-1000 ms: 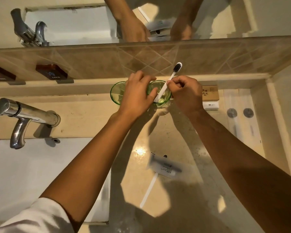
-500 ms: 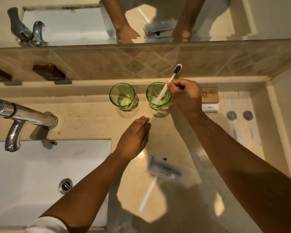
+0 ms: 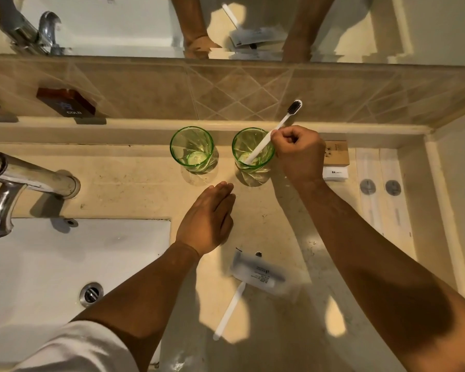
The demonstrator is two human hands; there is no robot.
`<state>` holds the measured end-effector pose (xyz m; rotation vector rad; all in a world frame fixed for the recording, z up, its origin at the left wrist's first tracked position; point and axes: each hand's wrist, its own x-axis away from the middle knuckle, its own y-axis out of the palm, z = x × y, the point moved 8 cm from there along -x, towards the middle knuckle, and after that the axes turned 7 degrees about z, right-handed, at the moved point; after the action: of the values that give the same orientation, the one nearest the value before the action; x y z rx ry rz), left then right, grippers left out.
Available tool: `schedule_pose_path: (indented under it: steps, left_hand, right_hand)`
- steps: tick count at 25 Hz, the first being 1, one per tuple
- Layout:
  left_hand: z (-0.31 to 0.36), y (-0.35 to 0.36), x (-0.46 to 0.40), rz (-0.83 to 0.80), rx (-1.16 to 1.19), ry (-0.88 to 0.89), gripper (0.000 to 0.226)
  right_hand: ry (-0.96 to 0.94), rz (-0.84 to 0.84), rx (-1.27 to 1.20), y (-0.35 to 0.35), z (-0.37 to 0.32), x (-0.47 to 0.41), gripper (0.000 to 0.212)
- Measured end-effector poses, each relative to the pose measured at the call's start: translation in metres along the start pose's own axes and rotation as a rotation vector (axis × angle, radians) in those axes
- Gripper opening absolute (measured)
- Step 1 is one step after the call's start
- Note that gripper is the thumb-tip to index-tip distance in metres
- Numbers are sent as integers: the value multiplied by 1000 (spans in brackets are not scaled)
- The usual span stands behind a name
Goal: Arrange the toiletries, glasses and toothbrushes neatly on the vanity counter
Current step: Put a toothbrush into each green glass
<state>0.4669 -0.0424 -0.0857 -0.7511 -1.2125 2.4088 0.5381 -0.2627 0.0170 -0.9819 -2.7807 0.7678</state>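
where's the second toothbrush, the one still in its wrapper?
Head view: the wrapped toothbrush lies flat on the counter near the front edge, right of the sink, below the left hand.

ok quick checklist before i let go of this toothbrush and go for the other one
1. Toothbrush foot down in the right glass: ok, its handle end sits at the bottom, bristles up.
2. Brush leaning on the rim so that it stays put: cannot tell, the right hand pinches it there.
3. Right glass upright on the counter: ok.
4. Left glass free for the second brush: ok, it holds nothing.
5. Left hand free: ok, open, flat over the counter, holding nothing.
6. Second toothbrush ready to drop in: not ok, its head is in the wrapper.
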Motion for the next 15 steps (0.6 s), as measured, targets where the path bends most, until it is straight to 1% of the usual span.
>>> schedule_pose_path:
  steps: [8,12,14,15]
  left_hand:
    - [-1,-1,0,15,-23,7,39]
    - [-1,-2,1,52,-28,2,37]
    - [2,-2,3,55,-24,32,36]
    - [1,-3,1,56,-18,42,35]
  right_hand:
    - [66,-58,-21,6,11,-3,23]
    - [61,-75,11,7,14,-1,30]
    - [64,-76,28,2,14,3,28]
    - [78,-75,22,-2,17,7,24]
